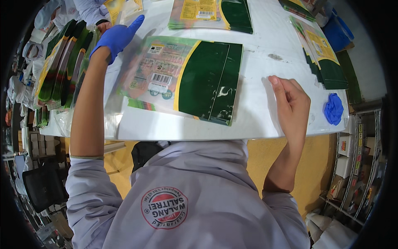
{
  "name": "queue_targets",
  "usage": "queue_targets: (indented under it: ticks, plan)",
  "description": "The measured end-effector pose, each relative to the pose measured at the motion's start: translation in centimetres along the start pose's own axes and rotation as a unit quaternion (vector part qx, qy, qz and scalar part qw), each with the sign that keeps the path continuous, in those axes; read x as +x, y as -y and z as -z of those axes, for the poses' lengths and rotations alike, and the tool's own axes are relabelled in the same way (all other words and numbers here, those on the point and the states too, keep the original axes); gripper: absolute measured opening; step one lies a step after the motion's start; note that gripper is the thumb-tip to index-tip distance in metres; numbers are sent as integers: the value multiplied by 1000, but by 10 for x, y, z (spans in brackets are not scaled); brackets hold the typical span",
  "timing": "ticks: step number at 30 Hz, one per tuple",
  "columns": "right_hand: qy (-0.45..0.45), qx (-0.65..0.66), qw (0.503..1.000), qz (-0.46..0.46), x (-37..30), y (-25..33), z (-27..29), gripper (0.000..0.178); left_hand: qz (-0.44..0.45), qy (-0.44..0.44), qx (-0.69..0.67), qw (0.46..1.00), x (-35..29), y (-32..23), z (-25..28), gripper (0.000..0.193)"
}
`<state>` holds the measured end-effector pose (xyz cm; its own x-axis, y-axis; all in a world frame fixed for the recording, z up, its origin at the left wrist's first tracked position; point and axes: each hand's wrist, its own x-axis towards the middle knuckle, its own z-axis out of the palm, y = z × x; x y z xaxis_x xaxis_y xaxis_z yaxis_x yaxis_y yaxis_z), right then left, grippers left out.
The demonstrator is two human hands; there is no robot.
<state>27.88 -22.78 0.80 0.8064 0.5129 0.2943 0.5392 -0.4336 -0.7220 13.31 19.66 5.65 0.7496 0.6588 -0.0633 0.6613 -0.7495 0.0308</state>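
A stack of flat plastic packaging pouches [209,79], green with a yellow curved band and a clear printed part, lies on the white table in front of me. My left hand [114,40], in a blue glove, is beyond the stack's far left corner. Its fingers are stretched out and nothing shows in it. Bare, my right hand [292,101] hovers by the table's near edge, right of the stack. Its fingers are curled, with the thumb against them, and I see nothing between them. A crumpled blue glove [333,109] lies to its right.
More pouches [236,15] lie at the far side, with another stack [325,56] at the right. Bundled pouches [62,68] stand at the left, near a co-worker's sleeve [86,10]. A blue bin [338,31] is beyond the table. Wire shelving [356,166] stands at the right.
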Motion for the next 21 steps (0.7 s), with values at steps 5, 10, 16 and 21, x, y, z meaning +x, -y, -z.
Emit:
queue_targets:
  ticks: [5, 10, 16, 21]
  plan:
    - [30, -43, 998, 34, 15, 22, -36, 49, -57, -39, -190, 979, -32, 58, -68, 82]
    - [94, -33, 993, -66, 29, 49, -59, 62, 80, 19, -212, 974, -73, -39, -40, 84]
    - [127, 83, 981, -121, 26, 59, -61, 54, 75, 58, -242, 966, -82, -39, -36, 83]
    - [106, 129, 984, -67, 27, 42, -64, 48, 42, 93, -256, 961, -84, -51, -30, 81]
